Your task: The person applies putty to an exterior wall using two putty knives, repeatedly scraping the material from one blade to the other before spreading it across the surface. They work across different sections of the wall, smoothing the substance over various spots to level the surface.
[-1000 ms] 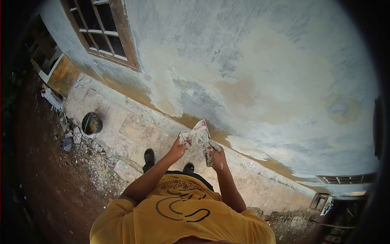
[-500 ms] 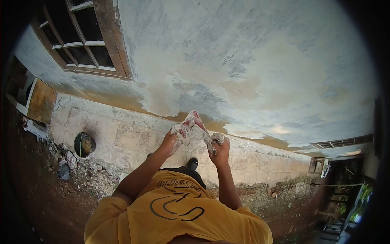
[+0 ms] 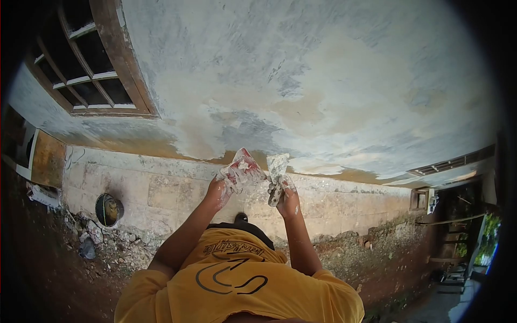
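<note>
Smeared with pale paste, my left hand [image 3: 219, 189] is closed on a red, plaster-coated sheet [image 3: 243, 168] whose pointed corner sticks upward. My right hand [image 3: 288, 198] wraps round the handle of a putty knife [image 3: 278, 164], its broad whitish blade pointing up toward the wall. A small gap separates the blade from the red sheet. Beyond both hands rises the patchy wall [image 3: 344, 81], grey and white with bare tan areas along its lower edge.
At the upper left is a brown-framed window [image 3: 142, 91]. A dark bucket [image 3: 109, 210] stands on the paved ledge [image 3: 167, 191] to the left. Rubble [image 3: 129, 245] lines the ledge's edge. A wooden board [image 3: 48, 160] is at far left.
My hands have moved apart slightly. The putty knife's blade has come away from the red sheet and now points up. The view has shifted a little to the right.
</note>
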Motion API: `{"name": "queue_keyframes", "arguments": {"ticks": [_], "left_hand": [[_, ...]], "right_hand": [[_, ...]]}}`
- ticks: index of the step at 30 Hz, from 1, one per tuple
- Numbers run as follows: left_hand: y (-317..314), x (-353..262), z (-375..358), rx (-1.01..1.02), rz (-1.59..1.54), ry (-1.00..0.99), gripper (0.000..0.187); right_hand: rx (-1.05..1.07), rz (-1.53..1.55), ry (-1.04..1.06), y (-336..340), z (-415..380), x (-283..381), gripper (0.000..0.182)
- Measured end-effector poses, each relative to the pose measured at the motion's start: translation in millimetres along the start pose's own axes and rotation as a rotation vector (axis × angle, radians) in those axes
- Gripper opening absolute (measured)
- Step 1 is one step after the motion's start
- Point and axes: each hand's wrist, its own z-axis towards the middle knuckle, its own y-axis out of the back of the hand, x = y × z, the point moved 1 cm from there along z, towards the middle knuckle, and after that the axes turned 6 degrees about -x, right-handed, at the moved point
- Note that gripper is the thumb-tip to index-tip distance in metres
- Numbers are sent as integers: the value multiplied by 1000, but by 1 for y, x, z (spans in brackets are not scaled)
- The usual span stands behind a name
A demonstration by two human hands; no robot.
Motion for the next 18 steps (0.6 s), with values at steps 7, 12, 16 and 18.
{"name": "queue_keyframes", "arguments": {"ticks": [7, 12, 16, 18], "left_hand": [[-12, 19, -5, -147, -22, -127, 47], [19, 59, -1, -148, -131, -203, 47], [47, 97, -2, -193, -182, -262, 45], [56, 114, -4, -181, -234, -275, 44]], "right_hand": [[148, 87, -145, 31, 21, 0, 47], [246, -80, 4, 45, 44, 6, 45], [321, -431, 156, 84, 79, -16, 38], [88, -662, 245, 93, 97, -34, 44]]}}
